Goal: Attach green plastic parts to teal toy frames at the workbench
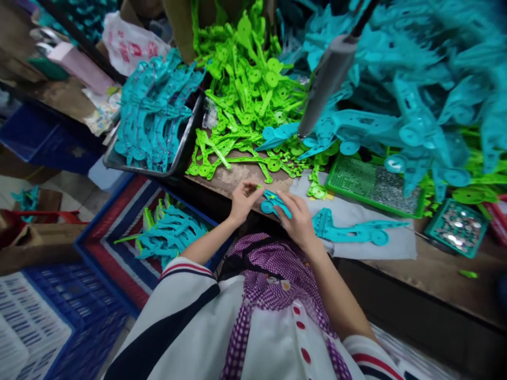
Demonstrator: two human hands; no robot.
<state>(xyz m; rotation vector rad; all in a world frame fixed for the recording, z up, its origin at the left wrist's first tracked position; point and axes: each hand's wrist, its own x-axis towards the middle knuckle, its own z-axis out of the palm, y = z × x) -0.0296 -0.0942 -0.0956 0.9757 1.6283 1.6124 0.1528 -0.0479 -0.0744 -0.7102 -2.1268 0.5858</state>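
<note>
In front of my body, my right hand (296, 217) grips a turquoise plastic part (276, 202) that has a round disc at one end. My left hand (246, 201) is beside it, thumb and forefinger pinched on a small green plastic piece (259, 186). Another turquoise part (352, 228), long and flat, lies on the grey cloth (396, 248) to the right of my right hand. Just beyond my hands, a heap of bright green plastic parts (253, 95) covers the bench, with small green bits at its near edge.
A grey electric screwdriver (328, 79) hangs over the bench. Turquoise parts (420, 111) pile up at right, near a green tray of screws (372, 184) and a small tray of metal pieces (459, 227). At left stand a black bin (194, 126) and a blue-rimmed crate (103, 221).
</note>
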